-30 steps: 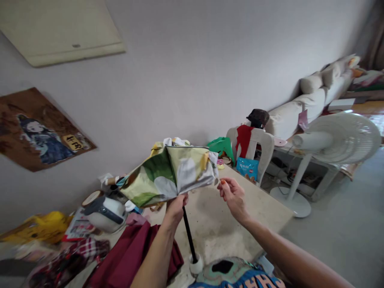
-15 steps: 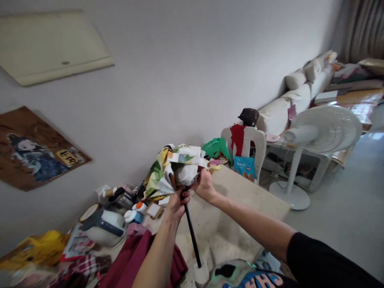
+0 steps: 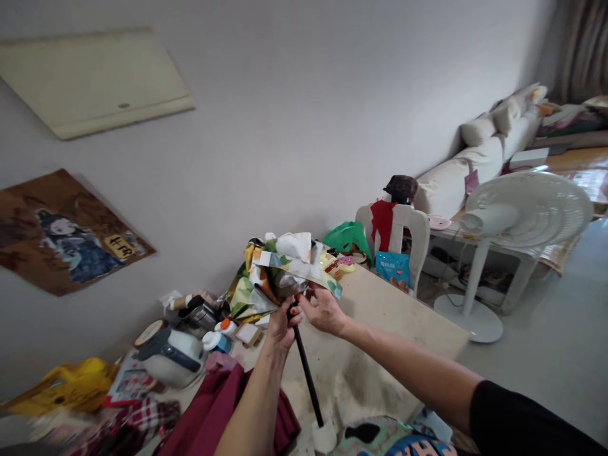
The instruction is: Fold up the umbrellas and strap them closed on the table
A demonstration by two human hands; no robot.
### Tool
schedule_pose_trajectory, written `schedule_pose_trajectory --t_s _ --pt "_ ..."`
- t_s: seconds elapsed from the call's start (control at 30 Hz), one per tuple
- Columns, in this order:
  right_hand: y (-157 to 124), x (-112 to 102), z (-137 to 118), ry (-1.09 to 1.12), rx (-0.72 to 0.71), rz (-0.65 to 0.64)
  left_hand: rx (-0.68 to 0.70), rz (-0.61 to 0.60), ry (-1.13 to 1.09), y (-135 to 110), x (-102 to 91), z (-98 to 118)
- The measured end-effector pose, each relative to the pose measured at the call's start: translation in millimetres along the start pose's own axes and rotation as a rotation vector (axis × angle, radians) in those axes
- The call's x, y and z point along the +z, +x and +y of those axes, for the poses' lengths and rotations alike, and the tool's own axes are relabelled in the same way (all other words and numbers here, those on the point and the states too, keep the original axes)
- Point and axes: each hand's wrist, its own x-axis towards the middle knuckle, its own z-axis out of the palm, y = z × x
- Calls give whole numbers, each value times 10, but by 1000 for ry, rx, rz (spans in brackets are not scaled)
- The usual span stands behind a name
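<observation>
An umbrella with a black shaft, a white handle and a patterned canopy in white, green and yellow leans away from me over the table. The canopy is bunched around the top of the shaft. My left hand is closed around the shaft just under the fabric. On the right side, my right hand has its fingers bent and pinched at the canopy's lower edge, close to the left fingers. The fingertips of that hand are partly hidden by folds.
A pale table lies beneath. To the left are a kettle, a white-and-blue bottle, maroon cloth and a yellow bag. A chair and a white fan stand to the right.
My right hand has shifted slightly down and closer to the left hand at the shaft. A canopy flap now hangs out over the right hand. The left hand keeps its grip.
</observation>
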Motion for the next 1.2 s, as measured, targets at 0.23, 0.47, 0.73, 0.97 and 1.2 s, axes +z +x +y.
schedule_pose_trajectory --t_s 0.23,0.47,0.73,0.97,1.2 --pt "49 33 52 -3 34 17 44 4 24 -39 7 12" --pt "250 -56 32 -180 -6 208 28 31 47 -33 18 11" --pt "464 -252 -115 -436 91 -41 -38 59 -41 1 49 165" --pt "648 -488 -616 348 162 -254 -181 -9 -130 32 81 171" --pt "474 -485 -28 -51 -24 -111 -315 -45 -370 45 1 158"
